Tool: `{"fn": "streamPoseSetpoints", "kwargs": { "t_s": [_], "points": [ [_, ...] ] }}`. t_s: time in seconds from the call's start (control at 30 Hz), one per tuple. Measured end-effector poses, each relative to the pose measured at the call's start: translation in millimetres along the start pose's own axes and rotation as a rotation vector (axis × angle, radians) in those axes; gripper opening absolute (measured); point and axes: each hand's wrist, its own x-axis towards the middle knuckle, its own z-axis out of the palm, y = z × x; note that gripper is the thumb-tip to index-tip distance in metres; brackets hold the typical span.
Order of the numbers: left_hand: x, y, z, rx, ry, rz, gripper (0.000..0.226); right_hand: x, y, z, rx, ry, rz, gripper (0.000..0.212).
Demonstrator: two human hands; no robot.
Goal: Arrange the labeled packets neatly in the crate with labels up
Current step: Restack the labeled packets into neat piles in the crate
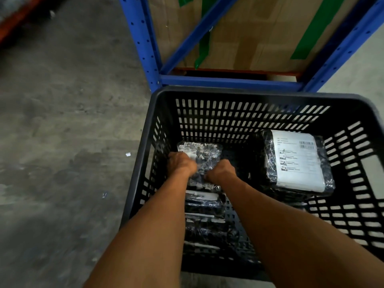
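Note:
A dark slotted plastic crate (257,93) stands on the floor below me. Both my arms reach down into its left side. My left hand (181,163) and my right hand (220,171) grip the near end of a clear-wrapped dark packet (200,151) lying at the far left of the crate. More packets (204,204) lie in a row under and behind my forearms, with white label edges showing. On the right side a stack of packets lies flat, and its top packet (297,161) shows a large white label facing up.
A blue metal rack (230,81) stands right behind the crate, holding a cardboard box (245,32) with green tape. Grey concrete floor (68,121) stretches to the left, with small white scraps on it.

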Motion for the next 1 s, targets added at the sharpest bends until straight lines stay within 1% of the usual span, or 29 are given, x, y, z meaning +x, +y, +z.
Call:
{"fn": "streamPoseSetpoints", "kwargs": {
  "t_s": [0.03,0.07,0.17,0.2,0.23,0.27,0.3,0.33,0.4,0.47,0.53,0.57,0.6,0.67,0.7,0.73,0.8,0.87,0.9,0.97,1.0],
  "points": [
    [-1,0,0,-0.022,-0.011,0.004,0.051,1,3,-4,-0.007,-0.004,0.007,0.022],
    [-2,1,0,-0.056,-0.026,0.003,0.048,1,6,-9,-0.011,-0.025,0.014,0.021],
    [-8,6,0,-0.259,-0.063,-0.063,0.037,0,16,-29,0.116,-0.059,0.042,0.034],
    [-11,8,-1,-0.335,-0.060,-0.084,0.034,-2,19,-34,0.171,-0.048,0.044,0.034],
    [-14,11,-1,-0.407,-0.042,-0.104,0.036,-4,21,-39,0.216,-0.040,0.038,0.033],
    [-18,14,-3,-0.471,-0.016,-0.122,0.041,-7,23,-42,0.277,-0.033,0.026,0.037],
    [-22,16,-6,-0.520,0.016,-0.140,0.050,-9,24,-45,0.337,-0.030,0.008,0.044],
    [-26,17,-10,-0.537,0.050,-0.145,0.059,-14,24,-48,0.388,-0.018,-0.003,0.047],
    [-35,19,-20,-0.532,0.110,-0.129,0.072,-25,23,-57,0.497,0.027,-0.010,0.034],
    [-50,21,-33,-0.551,0.175,-0.105,0.079,-39,21,-66,0.609,0.023,-0.025,0.018],
    [-65,22,-46,-0.583,0.229,-0.077,0.085,-54,16,-76,0.737,0.008,-0.047,0.013],
    [-72,22,-53,-0.604,0.252,-0.063,0.087,-61,14,-83,0.803,0.002,-0.059,0.017],
    [-78,23,-59,-0.632,0.270,-0.050,0.087,-68,12,-90,0.873,-0.006,-0.070,0.028],
    [-91,26,-73,-0.746,0.274,-0.025,0.087,-81,8,-107,1.010,-0.014,-0.080,0.054],
    [-97,28,-80,-0.840,0.242,-0.018,0.084,-89,7,-116,1.067,-0.014,-0.089,0.062],
    [-103,30,-87,-0.949,0.179,-0.015,0.079,-95,6,-124,1.120,-0.008,-0.098,0.064],
    [-115,30,-102,-1.120,-0.027,0.001,0.063,-105,6,-138,1.210,-0.011,-0.121,0.051],
    [-126,26,-113,-1.180,-0.251,0.035,0.046,-114,9,-150,1.288,-0.073,-0.161,0.031],
    [-130,23,-115,-1.217,-0.327,0.052,0.037,-118,11,-154,1.303,-0.093,-0.188,0.027],
    [-138,17,-117,-1.307,-0.388,0.083,0.023,-123,16,-162,1.285,-0.112,-0.202,0.029],
    [-141,16,-116,-1.345,-0.386,0.097,0.018,-126,19,-165,1.285,-0.126,-0.212,0.024]
  ]
}}
